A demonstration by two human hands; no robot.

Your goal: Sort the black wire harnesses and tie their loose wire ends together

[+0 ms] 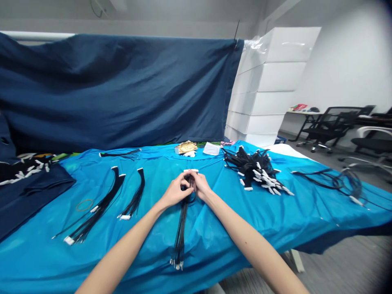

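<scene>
Near the middle of the blue-covered table [154,249]: one black cable bundle [180,234], gripped in both hands, white connector [191,170] at the far end just beyond the fingers, strands trailing toward the near edge, pale tips slightly fanned. Left hand [178,189]: thumb and fingers curled round into a ring, closed about the cables. Right hand [200,184]: closed on the same bundle from the right, close against the left; exact fingertip contact hidden, cannot tell. To the left, lying apart: one shorter cable bundle [136,194]; one longer cable bundle [108,199], white-ended; one thin tan loop [85,205] beside it. Further back: one small cable bundle [121,154]; one gold packet [186,147]; one white packet [211,149]. To the right: one heap of black cables [249,163], many white connectors; beyond, loose coiled cables [335,179]. Behind: dark blue curtain [122,90]; stacked white boxes [260,100].
</scene>
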